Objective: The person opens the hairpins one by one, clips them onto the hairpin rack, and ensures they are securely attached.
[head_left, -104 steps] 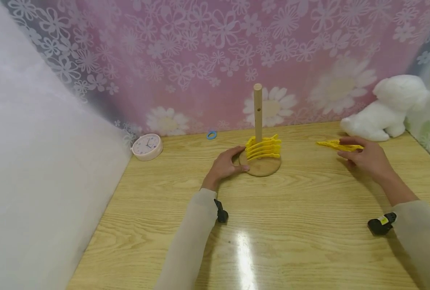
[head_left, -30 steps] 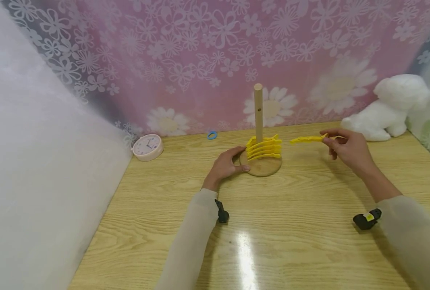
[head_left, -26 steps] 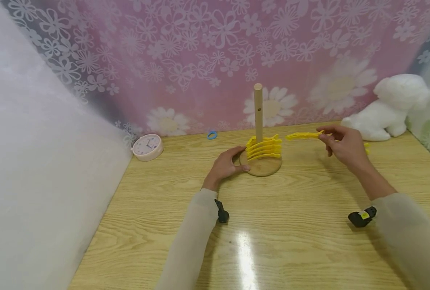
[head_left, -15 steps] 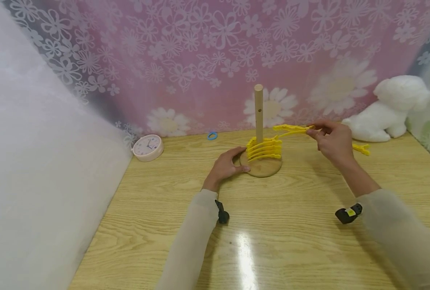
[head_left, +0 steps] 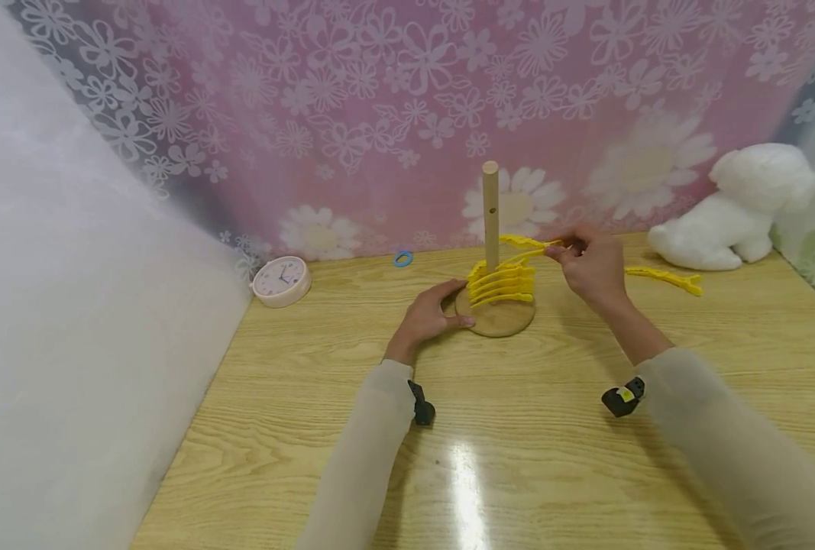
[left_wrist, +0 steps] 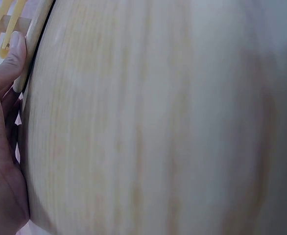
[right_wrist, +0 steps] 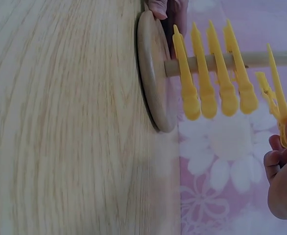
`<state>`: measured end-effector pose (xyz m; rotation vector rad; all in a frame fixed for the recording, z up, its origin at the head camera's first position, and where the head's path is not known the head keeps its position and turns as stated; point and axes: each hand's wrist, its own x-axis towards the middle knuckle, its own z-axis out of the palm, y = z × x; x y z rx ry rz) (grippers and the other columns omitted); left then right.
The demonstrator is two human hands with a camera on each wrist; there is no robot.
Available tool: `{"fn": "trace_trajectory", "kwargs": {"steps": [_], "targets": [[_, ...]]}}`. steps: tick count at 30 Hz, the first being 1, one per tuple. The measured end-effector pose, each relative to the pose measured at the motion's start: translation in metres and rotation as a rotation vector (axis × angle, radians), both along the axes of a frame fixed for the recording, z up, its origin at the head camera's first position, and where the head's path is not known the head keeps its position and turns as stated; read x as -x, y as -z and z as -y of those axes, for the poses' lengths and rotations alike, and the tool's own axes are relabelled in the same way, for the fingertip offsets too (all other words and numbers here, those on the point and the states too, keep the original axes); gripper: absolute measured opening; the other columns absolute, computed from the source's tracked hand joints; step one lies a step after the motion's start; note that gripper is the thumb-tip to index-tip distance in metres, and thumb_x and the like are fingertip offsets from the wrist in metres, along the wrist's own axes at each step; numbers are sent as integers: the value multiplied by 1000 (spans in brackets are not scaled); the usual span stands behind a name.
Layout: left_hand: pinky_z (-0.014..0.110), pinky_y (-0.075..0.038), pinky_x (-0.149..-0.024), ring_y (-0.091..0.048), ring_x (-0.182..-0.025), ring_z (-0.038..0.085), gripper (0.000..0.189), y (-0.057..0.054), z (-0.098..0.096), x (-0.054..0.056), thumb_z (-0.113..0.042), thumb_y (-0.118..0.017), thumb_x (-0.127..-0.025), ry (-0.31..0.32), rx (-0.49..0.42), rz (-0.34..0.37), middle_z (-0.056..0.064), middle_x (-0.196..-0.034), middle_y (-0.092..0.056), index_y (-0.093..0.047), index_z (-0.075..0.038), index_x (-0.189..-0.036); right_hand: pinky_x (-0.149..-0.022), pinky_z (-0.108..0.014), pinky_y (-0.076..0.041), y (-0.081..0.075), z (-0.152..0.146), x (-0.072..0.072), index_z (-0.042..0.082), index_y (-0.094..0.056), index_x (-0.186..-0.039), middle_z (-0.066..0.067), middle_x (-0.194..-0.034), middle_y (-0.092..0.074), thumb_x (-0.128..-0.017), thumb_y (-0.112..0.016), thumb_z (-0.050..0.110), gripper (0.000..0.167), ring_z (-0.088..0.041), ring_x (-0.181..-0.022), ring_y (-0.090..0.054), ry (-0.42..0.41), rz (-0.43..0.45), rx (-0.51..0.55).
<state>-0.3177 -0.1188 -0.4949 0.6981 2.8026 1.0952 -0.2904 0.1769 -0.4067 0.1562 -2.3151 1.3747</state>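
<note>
A wooden stand, with a round base [head_left: 502, 322] and an upright pole [head_left: 490, 206], is at the back middle of the table. My left hand [head_left: 426, 315] grips the left edge of its base, thumb in front and fingers behind. Several yellow hair clips [right_wrist: 227, 98] are clamped one above another low on the pole. To the right, my right hand [head_left: 594, 267] pinches the tail end of another yellow hair clip [right_wrist: 279, 93], its jaws spread apart. In the right wrist view, those jaws point toward the pole just above the top clamped clip.
One more yellow clip [head_left: 670, 278] lies on the table at right, beyond my right wrist. A white plush dog [head_left: 737, 208] sits at the back right, a pink clock [head_left: 281, 282] at the back left. A small blue ring [head_left: 402, 259] lies near the flowered curtain.
My right hand has brought the clip left from the right side to beside the pole, and its jaws have opened. The loose clip behind it is uncovered. My left hand stays put.
</note>
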Motion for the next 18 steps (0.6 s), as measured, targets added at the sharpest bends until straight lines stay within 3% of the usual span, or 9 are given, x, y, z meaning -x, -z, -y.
{"fn": "trace_trajectory", "kwargs": {"steps": [9,18], "targets": [[40,-31,-125,-34,-153,16,83,0,0,0,-43,-83,-89,15,0,-1,-1,-164,-43,-45,-23,-160,-51,-23,-37,4,21,8,5,-80,-104,-15,-90,-70,-98,-74,12,10,-20,-62,-48,-17,-9,-93],[41,-30,-125,-34,-154,17,83,-1,1,0,-43,-83,-89,11,15,-3,0,-165,-41,-44,-24,-160,-58,-23,-41,6,31,9,3,-78,-104,-15,-92,-69,-97,-74,8,9,-25,-70,-51,-66,-31,-111]]}}
